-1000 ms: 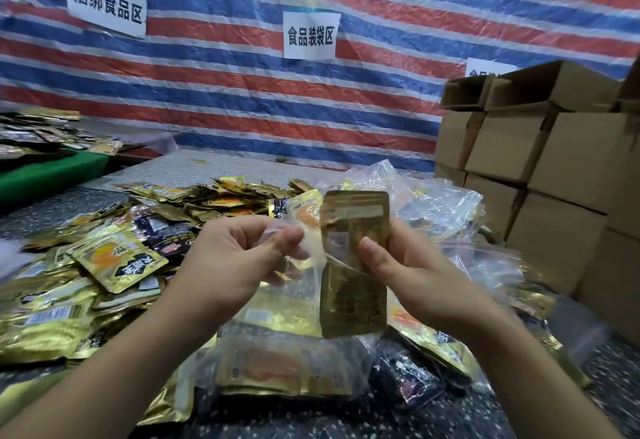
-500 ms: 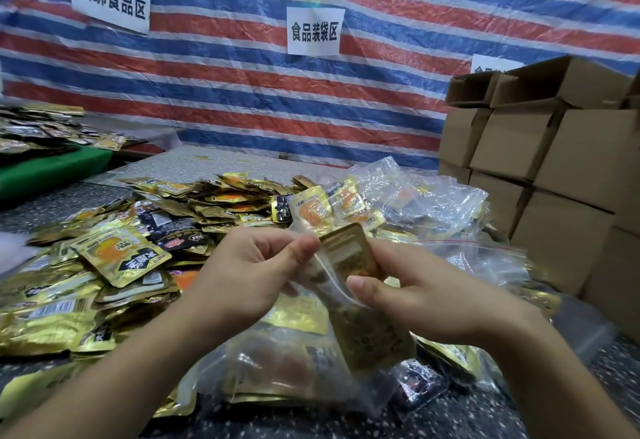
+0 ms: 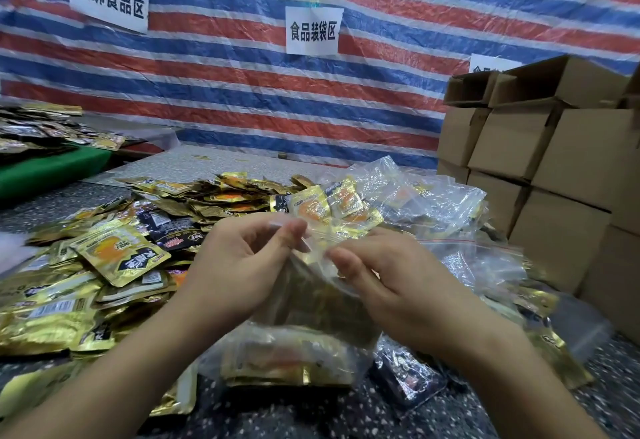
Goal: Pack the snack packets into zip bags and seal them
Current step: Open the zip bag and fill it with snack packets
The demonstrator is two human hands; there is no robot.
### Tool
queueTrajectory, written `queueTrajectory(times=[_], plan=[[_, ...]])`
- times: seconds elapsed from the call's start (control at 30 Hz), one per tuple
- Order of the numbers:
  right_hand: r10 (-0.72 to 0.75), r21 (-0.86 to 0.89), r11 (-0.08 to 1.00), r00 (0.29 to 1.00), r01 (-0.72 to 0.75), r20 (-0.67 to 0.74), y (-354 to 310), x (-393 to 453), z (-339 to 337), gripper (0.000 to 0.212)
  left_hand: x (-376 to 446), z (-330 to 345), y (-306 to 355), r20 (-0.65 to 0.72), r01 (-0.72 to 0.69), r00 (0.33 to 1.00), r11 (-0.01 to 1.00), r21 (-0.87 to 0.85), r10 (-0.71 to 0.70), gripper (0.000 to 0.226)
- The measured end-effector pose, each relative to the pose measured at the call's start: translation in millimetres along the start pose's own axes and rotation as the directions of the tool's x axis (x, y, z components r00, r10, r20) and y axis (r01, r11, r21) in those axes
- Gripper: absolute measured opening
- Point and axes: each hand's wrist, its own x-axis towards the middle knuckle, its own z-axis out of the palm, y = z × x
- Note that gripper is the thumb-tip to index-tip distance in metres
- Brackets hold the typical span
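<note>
Pinching: both hands work at the mouth of one clear zip bag point(image 3: 311, 303), held up over the near middle of the counter point(image 3: 311, 414).
Left hand point(image 3: 239, 265): fingers curled, thumb and forefinger nipping the left end of the bag's top edge; a tight grip.
Right hand point(image 3: 398, 279): thumb and fingers curled in on the right end of the same edge, grip closed on the plastic.
Held bag contents: a gold snack packet point(image 3: 308, 296) sits inside, below the fingers; blurred, so its print cannot be read. Whether the zip is fully pressed shut cannot be told.
Filled bag point(image 3: 287, 359): lies flat on the counter under the held one, gold packets inside.
Loose packets point(image 3: 117, 255): a wide heap of gold and black packets spreads from the left edge toward the middle.
Empty and filled bags point(image 3: 433, 203): a crumpled clear pile toward the right side, behind the hands.
Cardboard boxes point(image 3: 554, 161): stacked beyond the counter's right edge.
Backdrop: striped tarp point(image 3: 242, 75) with white paper signs point(image 3: 313, 30).
</note>
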Motion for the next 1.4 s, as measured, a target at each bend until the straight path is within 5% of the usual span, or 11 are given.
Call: queueTrajectory(times=[0.1,0.23,0.37,0.6,0.73,0.9,1.2,1.4], plan=[[0.019,0.013,1.000,1.000,-0.019,0.007,-1,-4,-1,0.060,2,-1,-1,-0.041,0.025,0.999,0.999,-0.035,-0.027,0.036],[-0.041,-0.030,0.999,0.992,0.037,-0.122,5,-6,-1,0.023,2,-1,0,-0.025,0.056,0.998,0.993,-0.100,-0.059,0.041],[-0.064,0.021,0.997,0.987,0.068,-0.149,5,-4,-9,0.013,2,2,10,-0.015,0.067,0.997,0.987,-0.147,-0.070,0.040],[-0.222,-0.006,0.974,0.946,0.227,-0.237,-8,13,-85,0.015,26,3,77,-0.017,-0.089,0.996,0.975,-0.204,0.088,0.040],[-0.089,-0.147,0.988,0.957,0.049,-0.276,-11,29,-106,0.026,42,15,87,-0.016,-0.085,0.996,0.973,-0.213,0.084,0.038],[0.084,-0.050,0.994,0.982,-0.094,-0.169,-15,46,-81,0.028,48,33,72,0.017,0.015,1.000,0.970,-0.243,-0.011,0.037],[0.140,0.155,0.982,0.971,-0.111,-0.193,-4,55,-80,0.039,75,18,57,0.001,-0.089,0.996,0.983,-0.158,0.091,0.032],[0.090,0.195,0.980,0.974,-0.049,-0.210,-2,54,-90,0.024,81,19,68,0.003,-0.211,0.977,0.969,-0.126,0.214,0.028]])
